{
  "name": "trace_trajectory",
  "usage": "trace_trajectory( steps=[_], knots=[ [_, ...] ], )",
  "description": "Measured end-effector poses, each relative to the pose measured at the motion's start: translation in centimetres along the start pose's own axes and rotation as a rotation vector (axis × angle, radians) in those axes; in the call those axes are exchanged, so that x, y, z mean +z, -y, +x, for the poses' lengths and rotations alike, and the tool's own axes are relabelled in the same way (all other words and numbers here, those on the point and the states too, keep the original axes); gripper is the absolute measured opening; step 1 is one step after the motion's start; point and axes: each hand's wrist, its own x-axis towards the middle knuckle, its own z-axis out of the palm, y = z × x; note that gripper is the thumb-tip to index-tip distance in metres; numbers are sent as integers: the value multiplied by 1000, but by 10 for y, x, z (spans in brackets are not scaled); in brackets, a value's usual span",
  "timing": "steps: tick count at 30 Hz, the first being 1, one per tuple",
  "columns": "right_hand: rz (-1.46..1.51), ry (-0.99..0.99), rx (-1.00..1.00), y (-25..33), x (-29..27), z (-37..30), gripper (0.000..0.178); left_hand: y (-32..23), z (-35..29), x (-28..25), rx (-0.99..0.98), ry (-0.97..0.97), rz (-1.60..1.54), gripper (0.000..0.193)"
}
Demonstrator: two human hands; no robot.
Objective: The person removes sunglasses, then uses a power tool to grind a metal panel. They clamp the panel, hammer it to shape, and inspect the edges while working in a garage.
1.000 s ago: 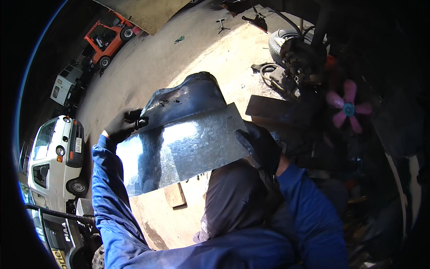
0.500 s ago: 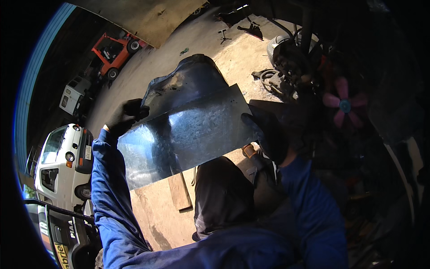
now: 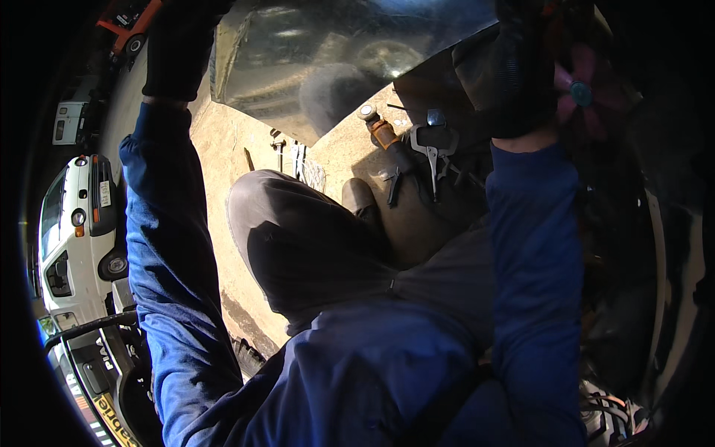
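A shiny bare metal sheet (image 3: 320, 63) is held up in front of me, its lower corner pointing toward my knees and its top cut off by the frame. My left hand (image 3: 177, 56), in a black glove, is closed at the sheet's left edge; its fingertips are lost in the dark at the upper rim. On the other side my right hand (image 3: 514, 74), also in a dark glove, grips the sheet's right end, its fingers mostly in shadow. Below the sheet an orange-and-black angle grinder (image 3: 384, 135) and a locking C-clamp (image 3: 433, 156) lie near my foot.
On the floor by my knee are a hammer (image 3: 279, 147) and a coil of pale wire (image 3: 313, 173). A pink fan (image 3: 580, 93) stands at right. A white van (image 3: 78, 231) and an orange vehicle (image 3: 128, 26) are at left.
The sheet and both hands have moved up in the view, and the sheet is tilted differently. My legs and the floor tools now show below it; the dark curved panel behind has left view.
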Motion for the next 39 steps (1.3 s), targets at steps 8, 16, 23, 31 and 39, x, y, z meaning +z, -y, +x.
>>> trace_trajectory(
  steps=[8,16,23,31,39],
  knots=[
    [-274,58,58,11,-63,24,37,-46,-14,55,-382,279,-246,50],
    [-645,337,37,-22,-127,18,38,100,-133,-35,-623,48,8,48],
    [-570,203,313,-53,-161,-5,38,243,-346,-11,-1356,-124,159,32],
    [-666,216,388,-62,-191,-7,37,264,-486,73,-1480,306,269,31],
    [-711,217,393,-56,-226,-1,36,189,-477,161,-1440,871,490,44]
  ],
)
